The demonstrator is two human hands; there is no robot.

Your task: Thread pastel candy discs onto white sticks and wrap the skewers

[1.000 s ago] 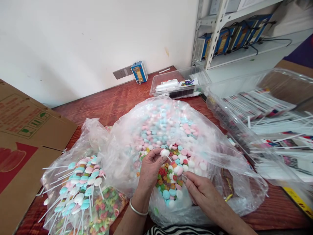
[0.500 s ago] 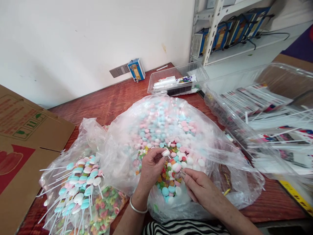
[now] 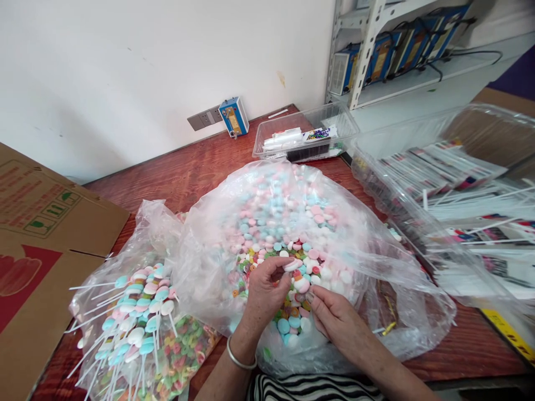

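Note:
My left hand (image 3: 270,289) pinches a white and pink marshmallow (image 3: 293,265) between thumb and fingertips, above the open mouth of a large clear plastic bag (image 3: 200,278). My right hand (image 3: 336,312) is closed just to the right, thumb and finger pressed together beside a pale pink marshmallow (image 3: 302,285). What those fingertips hold is too small to make out. Beneath both hands lie loose pink, blue and white marshmallows (image 3: 283,325), mixed with small coloured gummy rings. At the left, marshmallow skewers (image 3: 137,312) on white sticks rest in a pile on a bag of gummy rings (image 3: 179,356).
A cardboard box (image 3: 54,245) stands on the left. Clear plastic trays, one small (image 3: 261,133) at the back and one large (image 3: 401,223) with cards and white sticks, flank the bag. A blue device (image 3: 233,117) leans by the wall sockets. Metal shelving (image 3: 363,61) stands behind.
My left hand has shifted slightly right with the marshmallow, which now shows more on edge. My right hand stays near the same spot, its fingers still pinched.

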